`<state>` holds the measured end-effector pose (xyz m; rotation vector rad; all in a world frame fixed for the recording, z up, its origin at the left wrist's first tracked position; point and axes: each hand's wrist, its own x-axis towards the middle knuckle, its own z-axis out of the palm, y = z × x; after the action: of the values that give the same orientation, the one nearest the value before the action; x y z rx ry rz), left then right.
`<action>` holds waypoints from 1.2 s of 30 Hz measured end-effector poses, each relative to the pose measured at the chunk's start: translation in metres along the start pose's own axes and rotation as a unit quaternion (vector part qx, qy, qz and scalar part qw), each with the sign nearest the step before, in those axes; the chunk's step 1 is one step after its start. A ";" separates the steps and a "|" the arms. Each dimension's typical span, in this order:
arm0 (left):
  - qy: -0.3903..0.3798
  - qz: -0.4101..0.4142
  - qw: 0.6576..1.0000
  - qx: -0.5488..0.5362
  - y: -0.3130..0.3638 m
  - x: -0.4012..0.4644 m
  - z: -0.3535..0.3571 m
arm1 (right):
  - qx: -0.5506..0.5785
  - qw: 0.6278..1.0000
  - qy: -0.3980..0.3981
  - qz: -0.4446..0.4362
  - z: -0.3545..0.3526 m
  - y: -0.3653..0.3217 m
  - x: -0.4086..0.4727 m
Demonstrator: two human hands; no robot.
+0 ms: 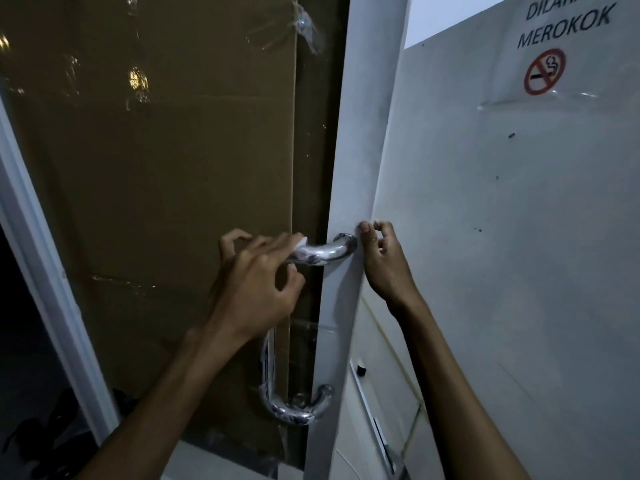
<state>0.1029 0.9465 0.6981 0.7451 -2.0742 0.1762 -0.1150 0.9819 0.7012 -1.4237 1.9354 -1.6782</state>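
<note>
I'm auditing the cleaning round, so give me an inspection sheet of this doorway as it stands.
Surface: white door frame.
Job's things: chrome pull handle; small white wipe on its top bend.
Clutter: nothing seen.
Hands: left hand holds the wipe against the handle; right hand, fingers curled, touches the frame beside the handle's mount.
Cables: nothing seen.
Surroundings: cardboard behind the glass; no-smoking sign taped on the white panel, which has dark specks; dim light.

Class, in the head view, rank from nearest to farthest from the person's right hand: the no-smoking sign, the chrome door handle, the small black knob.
1. The chrome door handle: its top end lies just left of the right hand.
2. The black knob: below, on the door edge.
3. The no-smoking sign: far up, to the right.
</note>
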 end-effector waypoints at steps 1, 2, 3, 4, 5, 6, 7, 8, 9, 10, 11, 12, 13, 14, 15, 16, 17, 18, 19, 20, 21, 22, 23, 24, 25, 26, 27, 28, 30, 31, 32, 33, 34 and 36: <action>-0.006 -0.007 1.000 0.002 -0.002 -0.002 0.000 | -0.007 1.000 0.006 -0.004 0.001 0.002 0.000; -0.014 -0.004 1.000 0.007 -0.001 -0.005 0.000 | -0.013 1.000 0.013 -0.004 0.003 0.003 -0.001; -0.021 0.006 1.000 0.012 0.000 -0.008 0.001 | -0.016 1.000 0.020 -0.002 0.004 0.004 -0.002; -0.027 0.019 0.999 0.016 0.001 -0.010 0.002 | -0.018 0.999 0.029 -0.003 0.006 0.003 -0.002; -0.033 0.028 0.999 0.015 0.001 -0.012 0.003 | -0.020 0.999 0.034 -0.003 0.008 0.004 -0.002; -0.037 0.031 0.999 0.014 -0.001 -0.014 0.005 | -0.025 0.999 0.038 -0.002 0.009 0.004 -0.003; -0.041 0.027 0.999 0.014 -0.003 -0.016 0.007 | -0.032 0.999 0.041 -0.001 0.009 0.005 -0.002; -0.044 0.019 0.999 0.016 -0.004 -0.018 0.010 | -0.038 0.998 0.045 0.002 0.008 0.006 0.000; -0.046 0.012 0.999 0.020 -0.002 -0.018 0.014 | -0.044 0.998 0.047 0.002 0.006 0.008 0.006; -0.050 0.011 0.998 0.027 0.002 -0.020 0.017 | -0.051 0.998 0.048 0.002 0.005 0.009 0.007; -0.052 0.018 0.998 0.036 0.006 -0.022 0.019 | -0.056 0.997 0.048 0.003 0.004 0.009 0.008; -0.049 0.029 0.997 0.044 0.009 -0.024 0.019 | -0.060 0.997 0.048 0.005 0.003 0.006 0.008; -0.043 0.039 0.997 0.053 0.010 -0.025 0.019 | -0.059 0.997 0.049 0.006 0.003 0.005 0.007; -0.040 0.043 0.996 0.063 0.010 -0.027 0.018 | -0.056 0.997 0.049 0.008 0.003 0.004 0.007; -0.041 0.040 0.996 0.074 0.010 -0.028 0.018 | -0.054 0.997 0.050 0.006 0.003 0.004 0.008; -0.040 0.035 0.995 0.083 0.009 -0.030 0.019 | -0.054 0.997 0.051 0.007 0.003 0.003 0.007; -0.039 0.032 0.995 0.089 0.010 -0.032 0.021 | -0.056 0.997 0.051 0.010 0.003 0.002 0.008; -0.039 0.035 0.994 0.094 0.012 -0.034 0.023 | -0.060 0.997 0.051 0.010 0.003 0.000 0.007; -0.043 0.045 0.993 0.100 0.015 -0.036 0.027 | -0.064 0.996 0.053 0.009 0.003 -0.001 0.006; -0.046 0.054 0.992 0.106 0.017 -0.037 0.030 | -0.070 0.996 0.057 0.009 0.002 -0.002 0.006; -0.047 0.057 0.991 0.111 0.018 -0.037 0.032 | -0.077 0.995 0.059 0.006 0.001 -0.002 0.007; -0.044 0.049 0.991 0.116 0.017 -0.037 0.034 | -0.084 0.995 0.059 0.003 0.000 -0.003 0.007; -0.041 0.033 0.991 0.121 0.017 -0.036 0.035 | -0.089 0.994 0.057 0.002 -0.001 -0.003 0.007; -0.038 0.019 0.991 0.124 0.018 -0.035 0.036 | -0.090 0.994 0.056 0.002 -0.002 -0.003 0.008; -0.035 0.015 0.992 0.122 0.019 -0.035 0.038 | -0.089 0.995 0.056 0.000 -0.002 -0.004 0.008; -0.036 0.022 0.992 0.118 0.021 -0.036 0.041 | -0.088 0.995 0.056 -0.001 -0.003 -0.004 0.008; -0.036 0.034 0.992 0.118 0.022 -0.037 0.044 | -0.087 0.995 0.057 -0.003 -0.002 -0.004 0.007; -0.037 0.042 0.991 0.122 0.023 -0.038 0.046 | -0.086 0.995 0.056 -0.004 -0.002 -0.003 0.008; -0.030 0.022 0.990 0.132 0.022 -0.038 0.050 | -0.085 0.995 0.054 -0.003 -0.003 -0.003 0.009; -0.027 0.006 0.990 0.137 0.022 -0.038 0.051 | -0.084 0.995 0.055 -0.005 -0.004 -0.002 0.011; -0.028 -0.001 0.990 0.140 0.023 -0.037 0.053 | -0.084 0.995 0.057 -0.007 -0.004 -0.001 0.012; -0.030 0.003 0.989 0.142 0.024 -0.037 0.054 | -0.086 0.995 0.058 -0.011 -0.004 0.001 0.013; -0.033 0.011 0.989 0.144 0.026 -0.037 0.056 | -0.088 0.994 0.058 -0.014 -0.004 0.003 0.015; -0.029 0.014 0.989 0.146 0.028 -0.034 0.058 | -0.086 0.994 0.058 -0.016 -0.002 0.005 0.017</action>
<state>0.0602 0.9613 0.6410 0.9069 -2.1400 0.4877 -0.1276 0.9701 0.7046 -1.4528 2.1795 -1.6780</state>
